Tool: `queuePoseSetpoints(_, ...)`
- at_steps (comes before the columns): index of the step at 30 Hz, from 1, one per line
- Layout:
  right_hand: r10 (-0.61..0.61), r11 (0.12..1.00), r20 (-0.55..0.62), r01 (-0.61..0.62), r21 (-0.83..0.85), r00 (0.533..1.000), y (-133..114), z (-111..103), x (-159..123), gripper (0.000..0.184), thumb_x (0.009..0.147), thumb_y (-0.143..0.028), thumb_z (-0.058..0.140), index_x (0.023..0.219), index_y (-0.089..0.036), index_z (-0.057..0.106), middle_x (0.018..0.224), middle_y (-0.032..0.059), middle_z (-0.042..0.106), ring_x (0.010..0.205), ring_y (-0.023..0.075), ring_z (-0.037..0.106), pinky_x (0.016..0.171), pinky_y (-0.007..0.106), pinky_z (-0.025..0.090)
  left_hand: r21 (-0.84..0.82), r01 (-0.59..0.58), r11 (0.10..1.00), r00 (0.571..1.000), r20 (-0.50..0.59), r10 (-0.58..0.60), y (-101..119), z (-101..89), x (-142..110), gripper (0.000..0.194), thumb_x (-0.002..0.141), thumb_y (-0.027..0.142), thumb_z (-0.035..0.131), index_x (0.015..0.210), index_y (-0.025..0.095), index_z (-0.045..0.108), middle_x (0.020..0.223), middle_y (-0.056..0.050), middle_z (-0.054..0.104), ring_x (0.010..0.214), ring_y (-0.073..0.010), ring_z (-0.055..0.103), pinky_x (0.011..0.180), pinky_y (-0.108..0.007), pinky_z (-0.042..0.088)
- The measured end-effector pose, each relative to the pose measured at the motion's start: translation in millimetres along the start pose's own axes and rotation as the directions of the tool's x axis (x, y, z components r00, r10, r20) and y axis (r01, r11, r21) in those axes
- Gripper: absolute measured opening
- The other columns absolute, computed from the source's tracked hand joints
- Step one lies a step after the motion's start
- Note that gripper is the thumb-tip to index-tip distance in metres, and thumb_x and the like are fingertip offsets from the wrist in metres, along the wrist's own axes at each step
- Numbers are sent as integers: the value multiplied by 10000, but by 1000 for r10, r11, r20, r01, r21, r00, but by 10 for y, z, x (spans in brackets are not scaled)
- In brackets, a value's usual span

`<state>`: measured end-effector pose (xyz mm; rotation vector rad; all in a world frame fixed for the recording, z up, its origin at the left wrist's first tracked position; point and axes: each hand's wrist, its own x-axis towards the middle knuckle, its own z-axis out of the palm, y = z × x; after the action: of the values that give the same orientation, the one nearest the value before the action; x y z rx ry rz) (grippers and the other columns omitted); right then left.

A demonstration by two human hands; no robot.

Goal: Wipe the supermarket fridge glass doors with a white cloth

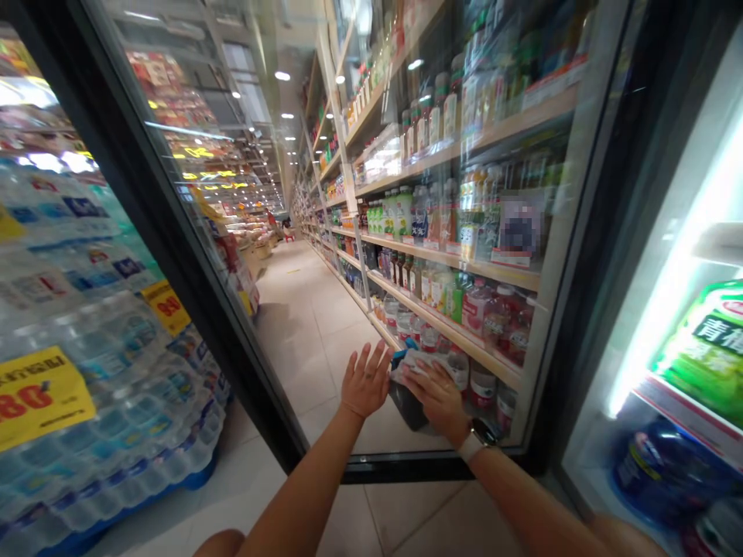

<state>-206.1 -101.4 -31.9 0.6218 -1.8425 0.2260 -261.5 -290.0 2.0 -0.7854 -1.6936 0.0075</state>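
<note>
Before me is a glass door [313, 309] in a black frame, swung open. My left hand [365, 381] lies with fingers spread against the lower part of the glass, holding nothing. Just to its right, my right hand [436, 394] presses a white cloth [419, 362] to the pane, its fingers over the cloth. A watch [483, 433] is on the right wrist. Through the glass, behind the hands, a dark grey bucket [409, 410] with something blue at its top stands on the floor, partly covered by the cloth and hand.
Shelves of bottled drinks [429, 216] show through or in the glass. Stacked packs of water bottles [104, 340] with yellow price signs [43, 398] stand left of the door. At right, the lit cooler holds a green bottle [705, 340] and a dark blue one [667, 472].
</note>
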Motion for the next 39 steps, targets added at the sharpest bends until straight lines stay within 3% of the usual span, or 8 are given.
queuePoseSetpoints(9, -266, 953, 253, 214, 216, 930, -241, 221, -587, 360, 997, -171, 347, 1265, -244, 576, 1246, -30, 648, 1254, 107, 502, 973, 234, 481, 1, 10, 1000, 1000, 0, -10, 21, -63, 21, 641, 867, 237, 484, 1472, 205, 275, 1455, -58, 416, 1428, -200, 224, 1192, -382, 141)
queuePoseSetpoints(12, -301, 938, 213, 250, 239, 929, -308, 301, -618, 326, 1014, -245, 345, 1121, -273, 652, 1163, -74, 687, 1183, 71, 553, 905, 181, 496, 3, 5, 1000, 1000, -9, -5, 28, -79, 32, 648, 861, 237, 496, 1470, 197, 281, 1449, -66, 425, 1427, -199, 230, 1190, -377, 145)
queuePoseSetpoints(16, -319, 932, 120, 288, 221, 940, -213, 257, -415, 295, 1003, -220, 385, 1070, -272, 668, 1106, -69, 709, 1184, 67, 550, 1088, 263, 374, 0, 2, 1000, 1000, -23, -2, 26, -70, 31, 631, 865, 230, 480, 1466, 192, 290, 1450, -62, 427, 1433, -203, 214, 1188, -386, 155)
queuePoseSetpoints(21, -247, 969, 74, 244, 41, 966, 41, -95, 15, 340, 972, -133, 404, 1196, -270, 620, 1176, -29, 683, 1281, 118, 482, 1166, 337, 252, 9, 5, 1000, 1000, -13, -5, 16, -58, 23, 622, 873, 235, 471, 1466, 198, 287, 1461, -58, 408, 1429, -208, 225, 1187, -387, 161)
queuePoseSetpoints(26, -14, 992, -76, 4, -123, 997, 229, -356, 294, 398, 930, -82, 454, 1227, -299, 606, 1168, -22, 689, 1330, 149, 432, 1201, 416, 103, 16, -3, 1000, 1000, -5, 4, 13, -56, 17, 649, 864, 244, 494, 1471, 189, 272, 1452, -64, 422, 1431, -208, 221, 1189, -389, 147)
queuePoseSetpoints(32, 259, 903, -373, -361, -234, 891, 475, -476, 493, 512, 888, -35, 393, 1335, -245, 529, 1264, 58, 633, 1352, 244, 404, 1164, 563, 162, 31, -7, 999, 1000, 8, 7, 10, -7, -45, 652, 845, 268, 517, 1459, 199, 309, 1448, -64, 433, 1427, -217, 239, 1189, -397, 153)
queuePoseSetpoints(35, 293, 907, -393, -383, -172, 872, 434, -413, 520, 559, 875, -24, 363, 1383, -226, 474, 1316, 85, 592, 1340, 257, 421, 1143, 570, 240, 30, -11, 999, 1000, 9, 11, 9, 4, -57, 642, 840, 284, 527, 1449, 201, 339, 1449, -69, 434, 1428, -222, 237, 1190, -402, 150)
queuePoseSetpoints(39, 224, 964, -244, -252, -86, 944, 188, -224, 389, 584, 862, 0, 379, 1383, -248, 473, 1298, 54, 608, 1344, 220, 419, 1150, 503, 292, 25, -10, 1000, 1000, 5, 10, 5, -10, -32, 616, 850, 272, 509, 1443, 203, 354, 1456, -66, 422, 1429, -221, 231, 1190, -399, 141)
